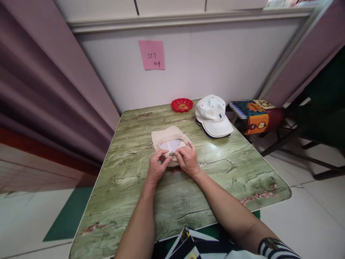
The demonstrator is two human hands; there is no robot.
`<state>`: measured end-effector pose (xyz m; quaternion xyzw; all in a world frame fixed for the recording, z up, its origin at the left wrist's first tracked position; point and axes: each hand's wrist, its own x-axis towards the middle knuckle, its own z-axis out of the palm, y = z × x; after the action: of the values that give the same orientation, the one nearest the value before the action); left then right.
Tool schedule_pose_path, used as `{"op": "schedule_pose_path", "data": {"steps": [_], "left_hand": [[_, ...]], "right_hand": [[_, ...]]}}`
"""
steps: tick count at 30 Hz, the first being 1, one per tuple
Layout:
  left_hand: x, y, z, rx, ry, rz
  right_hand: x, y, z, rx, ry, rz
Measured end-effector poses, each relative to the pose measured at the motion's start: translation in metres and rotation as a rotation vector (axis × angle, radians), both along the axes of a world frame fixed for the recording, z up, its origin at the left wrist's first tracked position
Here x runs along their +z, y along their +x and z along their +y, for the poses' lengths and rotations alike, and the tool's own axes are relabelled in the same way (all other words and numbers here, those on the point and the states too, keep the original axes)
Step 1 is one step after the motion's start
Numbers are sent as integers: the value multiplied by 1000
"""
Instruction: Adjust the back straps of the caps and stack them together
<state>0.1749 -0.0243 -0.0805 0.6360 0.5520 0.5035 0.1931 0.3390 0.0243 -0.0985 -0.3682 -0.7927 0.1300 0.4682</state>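
Note:
A cream baseball cap (167, 133) lies upside down on the green wood-patterned table, its brim toward the wall and its hollow showing. At the cap's near edge, the back strap with a small metal buckle (171, 153) runs between my hands. My left hand (157, 164) pinches the strap on the left of the buckle with thumb and forefinger. From the right, my right hand (188, 158) is closed on the strap close beside the buckle. The fingertips partly cover the strap ends.
A white cap (211, 109) rests on a dark one (202, 131) at the table's (129, 172) back right. Left of them stands a red scalloped dish (182, 105). A pink note (152, 55) is on the wall; a patterned cloth-covered stool (256, 117) and a dark chair (318, 108) stand right.

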Motion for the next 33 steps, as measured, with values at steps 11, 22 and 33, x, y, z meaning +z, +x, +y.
{"op": "schedule_pose_path", "data": {"steps": [11,22,33], "left_hand": [[5,-2,-1,-51,-31,20],[5,0,-2,-65,-2,61],[4,0,0,-81,-5,83]], "right_hand": [[3,0,-1,84,-16,9],[1,1,0,74,28,-8],[-3,-1,1,70,8,-53]]}}
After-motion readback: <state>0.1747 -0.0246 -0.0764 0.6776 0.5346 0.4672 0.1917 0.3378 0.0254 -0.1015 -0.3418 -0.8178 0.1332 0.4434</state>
